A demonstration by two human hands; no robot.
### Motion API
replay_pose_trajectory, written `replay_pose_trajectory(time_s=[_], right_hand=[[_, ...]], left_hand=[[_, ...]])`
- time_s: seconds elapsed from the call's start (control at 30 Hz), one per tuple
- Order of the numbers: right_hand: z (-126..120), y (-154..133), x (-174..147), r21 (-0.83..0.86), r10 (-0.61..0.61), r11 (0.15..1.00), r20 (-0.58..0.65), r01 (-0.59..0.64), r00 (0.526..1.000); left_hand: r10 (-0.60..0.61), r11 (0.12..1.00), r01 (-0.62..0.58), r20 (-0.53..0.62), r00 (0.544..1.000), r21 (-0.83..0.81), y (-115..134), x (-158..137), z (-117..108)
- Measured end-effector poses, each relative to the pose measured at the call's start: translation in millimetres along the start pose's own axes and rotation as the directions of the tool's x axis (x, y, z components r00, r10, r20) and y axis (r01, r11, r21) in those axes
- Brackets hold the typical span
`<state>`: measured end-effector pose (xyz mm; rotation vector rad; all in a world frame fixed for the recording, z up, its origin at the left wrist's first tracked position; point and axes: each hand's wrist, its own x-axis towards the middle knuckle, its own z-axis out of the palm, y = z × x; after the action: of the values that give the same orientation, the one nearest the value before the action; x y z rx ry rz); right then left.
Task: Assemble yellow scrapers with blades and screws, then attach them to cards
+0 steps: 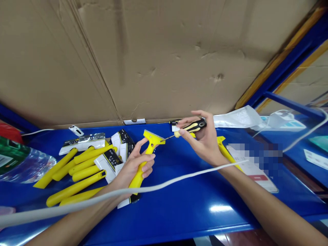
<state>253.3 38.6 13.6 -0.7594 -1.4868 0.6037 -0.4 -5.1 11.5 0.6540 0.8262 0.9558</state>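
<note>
Nearest the lens in head view: white cable [176, 181], running from far left, crossing in front of left forearm and right wrist.

Holding yellow scraper [153, 138] in left hand [139, 160], fingers wrapped round the handle. Held up over the middle of the blue shelf [184, 212], tilted: head toward back edge, handle end toward front edge. Showing metal blade along top of head.

Gripping screwdriver [191, 126] in right hand [206, 141], thumb and fingers on its black and cream handle. Shaft aimed left, tip at right half of scraper head; can't tell whether seated in a screw.

Toward left end of shelf: pile of loose yellow handles [85, 161], mostly slanted; black-and-white packets [109, 162] between pile and left hand, partly overlapping. Near left edge: clear bottle [30, 165] with green label. Toward back left corner: small white device [76, 130]. At back edge, near middle: small white box [134, 121], up by the cardboard [166, 61].

Just beside right wrist: second yellow tool [227, 150], partly hidden by the arm. Right of that: white card [246, 167], partly pixelated. Along back edge, toward right: pale plastic bag [237, 118].
</note>
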Motion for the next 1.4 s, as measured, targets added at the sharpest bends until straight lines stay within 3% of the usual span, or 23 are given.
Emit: replay_pose_trajectory(time_s=[0.1,0.23,0.37,0.5,0.67,0.8,0.93,1.07,1.2,1.33,1.4], right_hand=[[0.9,0.8,-0.2,0.08,0.027,0.996,0.079,-0.033,0.996],[2.2,2.4,-0.8,0.021,0.008,1.0,-0.015,-0.008,1.0],[2.1,3.5,-0.3,0.102,0.01,0.995,0.06,-0.016,0.998],[1.4,4.2,0.5,-0.008,-0.027,1.0,-0.035,0.027,0.999],[0.5,3.3,0.6,0.102,-0.024,0.995,0.069,0.017,0.997],[0.7,2.7,-0.1,-0.01,-0.046,0.999,-0.021,0.046,0.999],[1.2,0.9,-0.9,0.11,-0.013,0.994,0.084,0.004,0.996],[2.3,-0.9,-2.6,-0.002,0.006,1.0,-0.013,-0.006,1.0],[2.9,-1.9,-3.5,0.097,0.02,0.995,0.054,-0.025,0.998],[1.5,-1.1,-2.3,0.0,0.019,1.0,-0.014,-0.019,1.0],[0.3,-1.1,-1.3,0.015,0.011,1.0,0.011,-0.011,1.0]], left_hand=[[0.019,1.0,-0.02,-0.02,1.0,-0.02,-0.3,0.0,0.5],[-0.008,1.0,0.008,-0.005,1.0,-0.008,0.4,-1.1,2.5],[-0.004,0.999,0.004,-0.021,1.0,-0.032,0.3,-1.4,2.7],[-0.021,1.0,0.021,0.0,1.0,0.003,-1.0,-2.1,2.0],[0.0,1.0,0.0,-0.014,1.0,-0.012,-2.8,-2.6,2.0],[-0.026,1.0,0.026,0.008,1.0,-0.002,-1.6,-2.7,0.9],[0.007,0.999,-0.009,-0.035,0.999,-0.053,1.3,-1.4,2.0],[0.02,0.998,-0.023,-0.045,0.999,-0.066,4.1,-0.2,3.5],[0.025,0.998,-0.027,-0.046,0.999,-0.053,5.4,-0.4,3.4],[0.021,0.999,-0.023,-0.028,0.999,-0.04,4.2,0.4,1.6],[0.019,0.999,-0.019,-0.011,1.0,-0.029,2.5,1.1,-0.1]])
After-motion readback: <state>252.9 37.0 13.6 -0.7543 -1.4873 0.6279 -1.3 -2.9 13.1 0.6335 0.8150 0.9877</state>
